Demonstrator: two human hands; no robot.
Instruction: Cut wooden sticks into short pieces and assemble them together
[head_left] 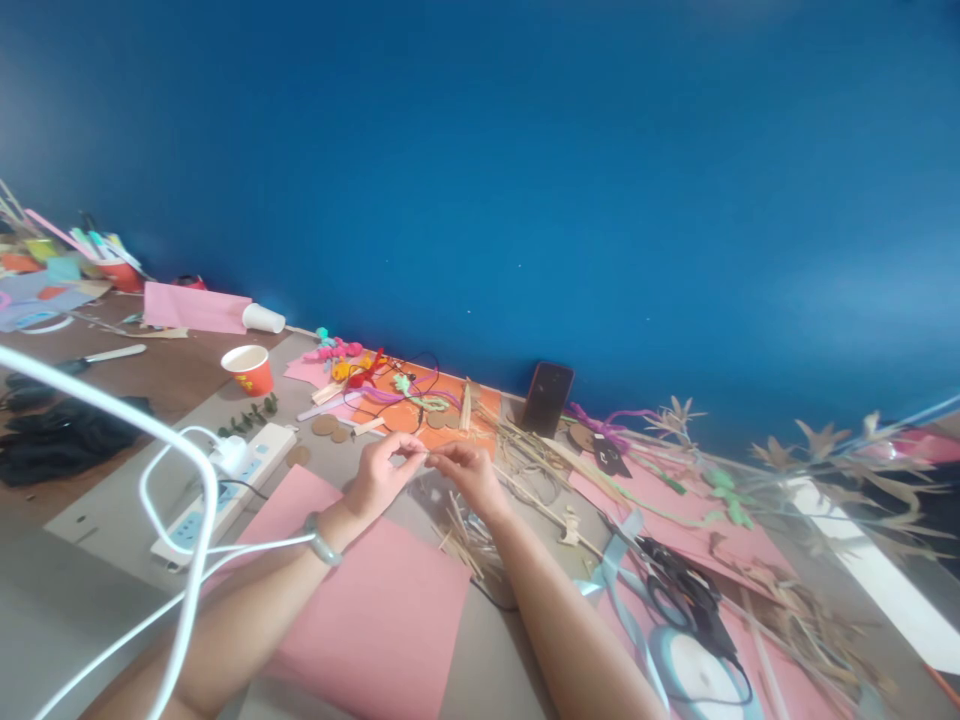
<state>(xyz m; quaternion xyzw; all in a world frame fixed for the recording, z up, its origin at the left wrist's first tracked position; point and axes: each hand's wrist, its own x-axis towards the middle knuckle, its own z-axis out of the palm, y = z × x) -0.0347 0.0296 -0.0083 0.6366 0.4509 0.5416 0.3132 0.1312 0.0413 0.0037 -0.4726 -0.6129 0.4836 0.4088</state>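
Observation:
My left hand (384, 478), with a band (324, 542) around its wrist, is closed in a pinch above the table. Its fingertips meet those of my right hand (474, 478), which is pinched closed too. Whatever lies between the fingertips is too small to make out. Below my left forearm lies a pink sheet of paper (375, 610). Under and beside my right hand are thin straw-like sticks (459, 535). Just beyond both hands, an orange sheet (439, 437) carries cords and small pieces.
A white cable (201, 560) loops across the front left, near a power strip (247, 478). Farther back stand a paper cup (249, 372) and a phone (547, 400) leaning on the blue wall (525, 200). Dried stems (814, 610) and a black tool (690, 590) lie right.

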